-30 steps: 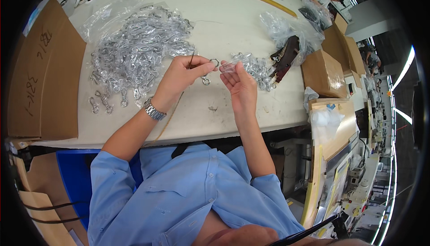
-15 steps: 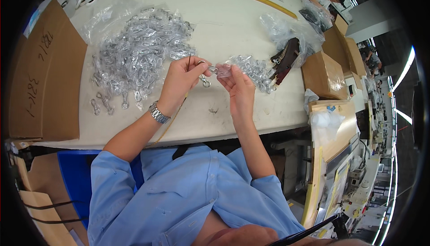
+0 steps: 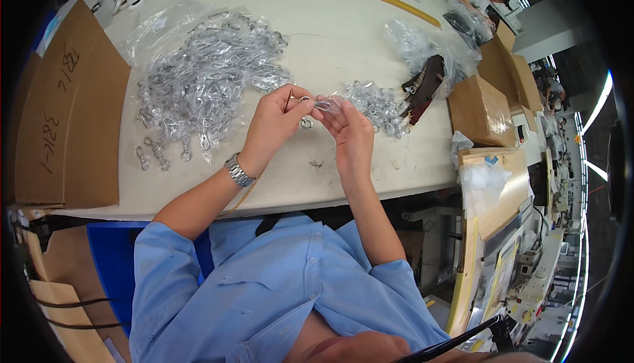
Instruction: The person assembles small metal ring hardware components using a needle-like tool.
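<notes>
1. Two hands meet over the pale table (image 3: 343,46), both pinched on one small metal clip (image 3: 323,105). The left hand (image 3: 277,122) has its fingers closed narrow on the clip's left end, and the right hand (image 3: 351,132) grips the other end – so the clip sits in the air just above the table, right of the big pile.
2. Compared with a second ago, the hands have come closer together and lifted a bit; back then the left fingers were more spread out.
3. A loose ring (image 3: 306,123) hangs or lies just under the clip – can't tell which.
4. Left of the hands: a big heap of silver clips (image 3: 205,79) on clear plastic.
5. Right of the hands: a smaller clip pile (image 3: 380,105), then a crumpled clear bag (image 3: 422,49) with a dark brown thing in it.
6. Far left of the big heap, a flat brown cardboard sheet (image 3: 69,118) with handwritten marks.
7. Right of the bag, a closed brown carton (image 3: 481,108).
</notes>
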`<action>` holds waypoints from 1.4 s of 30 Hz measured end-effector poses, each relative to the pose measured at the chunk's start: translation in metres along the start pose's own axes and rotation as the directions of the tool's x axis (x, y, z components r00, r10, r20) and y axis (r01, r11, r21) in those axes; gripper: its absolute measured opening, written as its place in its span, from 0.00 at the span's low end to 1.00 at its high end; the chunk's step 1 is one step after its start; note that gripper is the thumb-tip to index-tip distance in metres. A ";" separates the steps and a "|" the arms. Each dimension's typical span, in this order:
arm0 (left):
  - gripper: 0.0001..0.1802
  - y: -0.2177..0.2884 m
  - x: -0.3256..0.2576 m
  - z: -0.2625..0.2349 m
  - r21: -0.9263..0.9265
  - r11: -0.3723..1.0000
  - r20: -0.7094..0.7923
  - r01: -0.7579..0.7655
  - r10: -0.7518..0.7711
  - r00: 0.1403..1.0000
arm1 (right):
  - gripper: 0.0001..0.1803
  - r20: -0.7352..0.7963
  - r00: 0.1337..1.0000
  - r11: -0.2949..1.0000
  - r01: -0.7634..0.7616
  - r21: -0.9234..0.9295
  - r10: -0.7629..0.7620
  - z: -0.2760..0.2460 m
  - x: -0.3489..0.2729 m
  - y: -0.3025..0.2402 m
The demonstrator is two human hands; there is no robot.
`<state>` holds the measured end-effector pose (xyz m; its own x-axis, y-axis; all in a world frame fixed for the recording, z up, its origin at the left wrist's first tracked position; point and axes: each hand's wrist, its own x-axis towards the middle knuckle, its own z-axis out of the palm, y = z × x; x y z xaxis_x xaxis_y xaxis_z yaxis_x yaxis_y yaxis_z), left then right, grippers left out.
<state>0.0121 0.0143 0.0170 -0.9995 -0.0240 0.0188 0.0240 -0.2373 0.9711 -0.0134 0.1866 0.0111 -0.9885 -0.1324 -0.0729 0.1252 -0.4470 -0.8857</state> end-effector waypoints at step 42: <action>0.09 -0.018 0.000 0.004 0.165 0.983 0.033 -0.075 0.070 0.997 | 0.19 0.092 0.995 0.999 -0.040 0.005 0.039 0.008 -0.016 0.013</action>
<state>0.0116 0.0225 0.0003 -0.9955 -0.0082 0.0946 0.0949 -0.0710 0.9929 0.0044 0.1758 0.0045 -0.9708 -0.2309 -0.0649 0.1648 -0.4456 -0.8799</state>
